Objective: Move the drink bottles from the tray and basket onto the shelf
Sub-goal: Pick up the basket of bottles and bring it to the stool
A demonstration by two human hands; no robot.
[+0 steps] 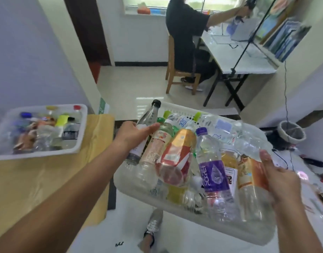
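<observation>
Honestly, we're barely started. We're holding the white basket (177,106) up in the air, and it's packed with drink bottles (211,172). Our left hand (134,136) is wrapped round its left edge by a black-capped bottle (149,115). Our right hand (281,179) is clamped on the right edge. The tray (82,128) on the wooden table (47,179) looks full too. We can't spot any shelved bottles, so basically everything's left.

Home room serving as a study is indicated: tiled floor (138,84), window (148,2) upper centre, wooden chair (172,73) drawn to folding worktop (248,64), books (284,39) upper right, wastebasket (291,132) at right.
</observation>
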